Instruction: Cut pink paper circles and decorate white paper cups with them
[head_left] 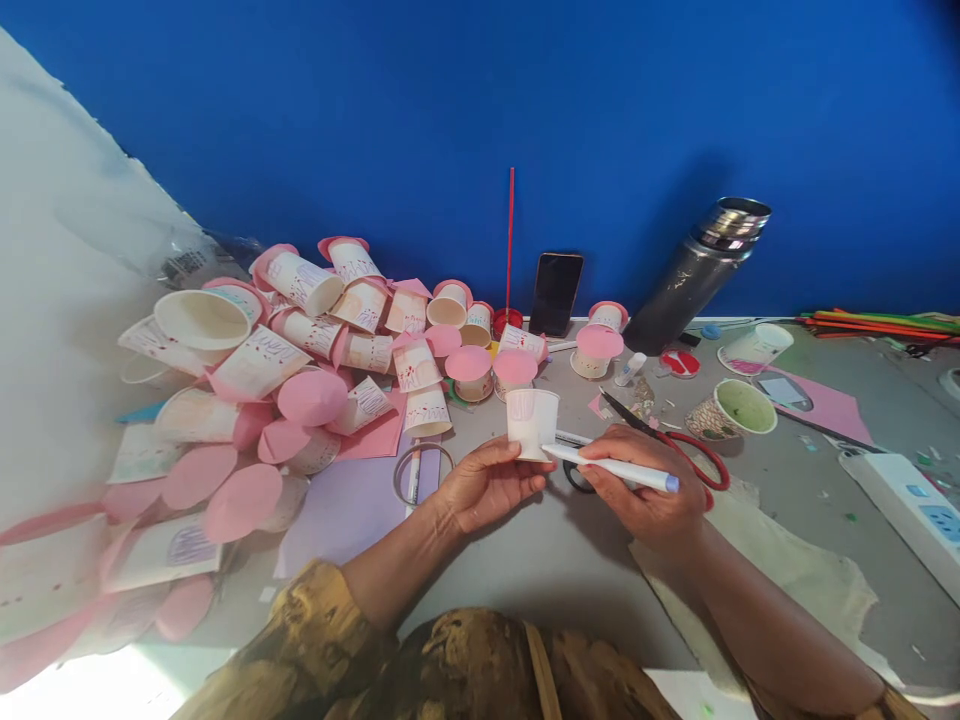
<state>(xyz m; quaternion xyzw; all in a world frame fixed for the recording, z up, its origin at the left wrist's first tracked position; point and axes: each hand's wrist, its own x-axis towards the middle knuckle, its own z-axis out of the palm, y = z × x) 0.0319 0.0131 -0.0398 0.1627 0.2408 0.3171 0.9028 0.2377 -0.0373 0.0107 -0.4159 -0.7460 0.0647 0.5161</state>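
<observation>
My left hand (487, 485) is closed around the lower part of a small white paper cup (531, 415), its rim facing up. A patch of pale purple scribble shows on the cup's upper left side. In my right hand (656, 490) is a white marker pen (622, 470) with a blue-purple end. Its tip points left and appears to touch the cup low on its right side. Behind my right hand lie scissors (703, 455) with red handles. A dark ring-shaped handle (577, 478) shows partly between my hands.
Many decorated paper cups with pink discs (311, 398) are piled at the left. A phone (556, 293) and a dark flask (690, 275) stand by the blue wall. At the right are a green-lined cup (739, 408), a power strip (907, 510) and a pale cloth (780, 570).
</observation>
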